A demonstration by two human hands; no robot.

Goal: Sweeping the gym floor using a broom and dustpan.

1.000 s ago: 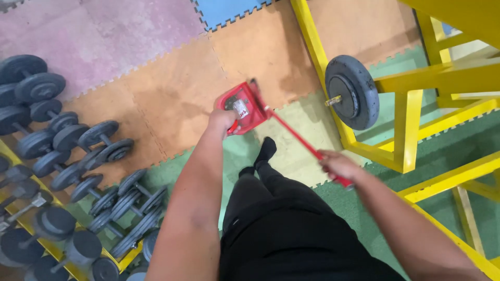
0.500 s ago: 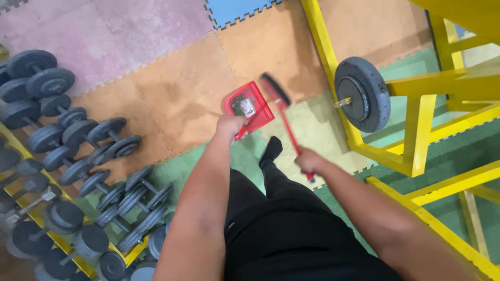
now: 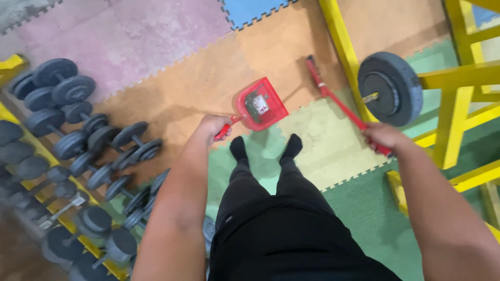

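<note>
My left hand (image 3: 212,126) grips the handle of a red dustpan (image 3: 260,104), held low over the orange foam mat with some grey debris and a small label inside it. My right hand (image 3: 384,136) holds the red handle of a broom (image 3: 336,98); its dark brush head rests on the orange mat next to the yellow frame post. Between my arms I see my black trousers and my feet in black socks (image 3: 264,147) on the green mat.
A yellow rack of several grey dumbbells (image 3: 78,151) fills the left side. A yellow steel frame (image 3: 453,109) with a grey weight plate (image 3: 390,88) on a bar stands at the right. The floor is coloured interlocking foam mats (image 3: 172,57).
The dustpan has dropped lower and away from the broom. My right hand swung the broom out to the right, its head now by the yellow post. The view shifted.
</note>
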